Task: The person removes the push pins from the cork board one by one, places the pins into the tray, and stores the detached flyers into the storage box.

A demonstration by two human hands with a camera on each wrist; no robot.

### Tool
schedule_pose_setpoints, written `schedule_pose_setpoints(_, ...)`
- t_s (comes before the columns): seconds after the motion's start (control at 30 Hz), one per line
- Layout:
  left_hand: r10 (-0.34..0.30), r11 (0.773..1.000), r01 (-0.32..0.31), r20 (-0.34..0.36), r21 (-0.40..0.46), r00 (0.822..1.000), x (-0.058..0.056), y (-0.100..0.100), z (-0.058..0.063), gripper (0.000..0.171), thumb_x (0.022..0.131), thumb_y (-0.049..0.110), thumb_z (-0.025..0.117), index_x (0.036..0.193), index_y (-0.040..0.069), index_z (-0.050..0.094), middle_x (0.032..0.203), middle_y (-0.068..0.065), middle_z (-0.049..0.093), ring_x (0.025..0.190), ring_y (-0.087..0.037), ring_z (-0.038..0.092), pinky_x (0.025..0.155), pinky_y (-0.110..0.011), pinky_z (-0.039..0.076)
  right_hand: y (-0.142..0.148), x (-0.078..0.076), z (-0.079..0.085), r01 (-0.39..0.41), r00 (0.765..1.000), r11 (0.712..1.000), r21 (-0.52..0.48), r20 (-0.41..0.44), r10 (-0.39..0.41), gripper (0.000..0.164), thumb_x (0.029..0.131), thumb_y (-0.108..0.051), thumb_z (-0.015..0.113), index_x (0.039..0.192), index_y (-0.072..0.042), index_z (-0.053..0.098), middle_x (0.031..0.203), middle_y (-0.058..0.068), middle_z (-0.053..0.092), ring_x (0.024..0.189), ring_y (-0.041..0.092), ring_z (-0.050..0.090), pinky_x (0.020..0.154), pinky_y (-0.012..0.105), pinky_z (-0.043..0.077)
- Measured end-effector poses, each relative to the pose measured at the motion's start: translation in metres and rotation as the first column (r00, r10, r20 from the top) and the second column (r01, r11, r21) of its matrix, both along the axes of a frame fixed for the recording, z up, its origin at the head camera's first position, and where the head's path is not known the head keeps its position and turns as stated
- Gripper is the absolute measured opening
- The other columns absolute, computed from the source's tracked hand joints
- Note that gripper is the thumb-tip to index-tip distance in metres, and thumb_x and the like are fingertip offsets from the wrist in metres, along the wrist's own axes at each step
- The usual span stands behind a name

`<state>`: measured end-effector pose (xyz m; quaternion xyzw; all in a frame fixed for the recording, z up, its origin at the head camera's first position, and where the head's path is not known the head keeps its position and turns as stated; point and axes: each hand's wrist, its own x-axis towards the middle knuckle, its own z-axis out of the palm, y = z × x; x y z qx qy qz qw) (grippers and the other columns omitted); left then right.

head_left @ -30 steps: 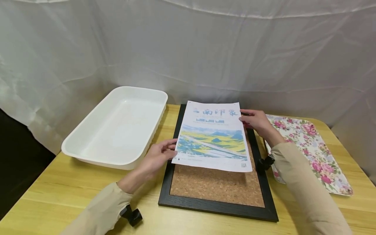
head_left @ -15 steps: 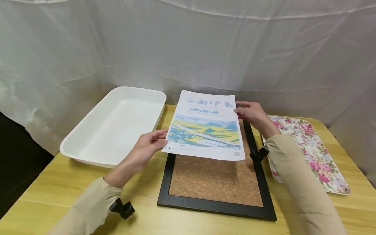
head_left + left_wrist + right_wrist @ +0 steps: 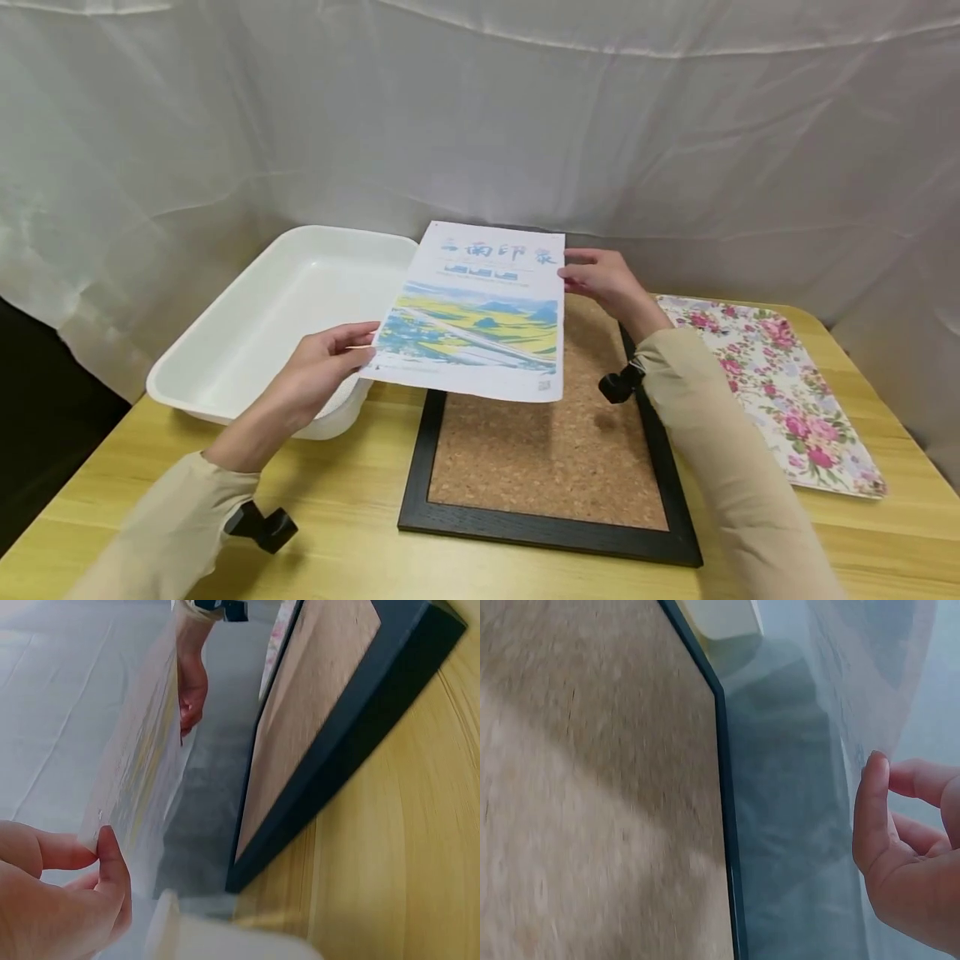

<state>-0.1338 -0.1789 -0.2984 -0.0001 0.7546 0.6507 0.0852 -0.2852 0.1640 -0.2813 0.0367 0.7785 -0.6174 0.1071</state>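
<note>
Between both hands a printed paper sheet (image 3: pixel 480 312) with blue lettering and a yellow-green landscape is held up in the air. My left hand (image 3: pixel 311 375) pinches its lower left edge between thumb and fingers; the left wrist view shows the left hand (image 3: pixel 75 881) at that edge. On the opposite side, my right hand (image 3: pixel 603 279) pinches the upper right edge, and in the right wrist view the right hand (image 3: pixel 911 832) has thumb and finger on it. Below lies a cork board (image 3: pixel 547 467) in a black frame, its upper left part hidden by the sheet in the head view.
A deep white plastic tray (image 3: pixel 187 354) stands at the left, partly overlapped by the sheet and left hand. To the right of the board lies a white tray (image 3: pixel 772 367) with pink flowers. Everything rests on a wooden table (image 3: pixel 360 517), with a pale curtain (image 3: pixel 525 108) behind.
Both hands have carried the paper sheet leftward and slightly away, from over the cork board toward the white plastic tray. More of the board shows now. The grips stay the same.
</note>
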Motion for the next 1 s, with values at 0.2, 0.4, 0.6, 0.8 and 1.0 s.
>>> schedule_pose_setpoints(0.2,0.030,0.998,-0.030,0.000,-0.048,1.000,0.005,-0.023,0.001,0.046,0.091,0.010,0.053,0.135,-0.001,0.041,0.124,-0.017,0.046,0.097,-0.012,0.055,0.083,-0.022,0.043,-0.024,-0.003,-0.003,-0.015,1.000,1.000,0.007,0.005,0.015,0.048,0.087,-0.005,0.059,0.132,-0.002,0.045,0.116,0.016,0.054,0.084,0.018,0.058,0.073,0.027,0.049)
schedule_pose_setpoints(0.4,0.043,0.996,-0.043,-0.003,-0.077,0.999,0.007,-0.045,-0.002,0.049,0.092,0.013,0.053,0.136,-0.002,0.038,0.126,-0.018,0.045,0.095,-0.006,0.054,0.082,-0.021,0.043,-0.049,-0.004,-0.008,-0.013,1.000,1.000,-0.011,-0.001,0.013,0.047,0.087,-0.003,0.059,0.132,-0.002,0.045,0.112,0.015,0.056,0.084,0.019,0.059,0.072,0.028,0.049)
schedule_pose_setpoints(0.6,0.041,0.992,-0.039,0.018,-0.123,0.999,0.008,-0.068,-0.007,0.052,0.092,0.016,0.053,0.137,-0.003,0.035,0.129,-0.019,0.041,0.096,-0.002,0.051,0.082,-0.017,0.042,-0.072,-0.004,-0.014,-0.025,1.000,0.998,-0.062,-0.020,0.024,0.047,0.085,0.001,0.059,0.130,0.001,0.046,0.108,0.019,0.057,0.076,0.017,0.060,0.078,0.034,0.048)
schedule_pose_setpoints(0.8,0.066,0.950,-0.074,-0.036,-0.303,0.997,0.012,-0.088,-0.009,0.051,0.091,0.023,0.055,0.134,-0.002,0.042,0.125,-0.020,0.046,0.090,0.000,0.050,0.074,-0.016,0.044,-0.094,-0.004,-0.019,-0.042,0.999,0.996,-0.083,-0.020,0.040,0.046,0.084,0.002,0.060,0.128,0.004,0.047,0.106,0.021,0.057,0.073,0.017,0.060,0.083,0.039,0.045)
schedule_pose_setpoints(1.0,0.087,0.897,-0.115,-0.085,-0.426,0.993,0.015,-0.107,-0.010,0.050,0.091,0.026,0.055,0.132,-0.002,0.045,0.124,-0.022,0.048,0.090,-0.003,0.047,0.069,-0.017,0.044,-0.116,-0.004,-0.022,-0.048,0.999,0.994,-0.101,-0.013,0.047,0.047,0.084,0.002,0.060,0.128,0.004,0.047,0.102,0.020,0.058,0.077,0.021,0.060,0.082,0.037,0.046)
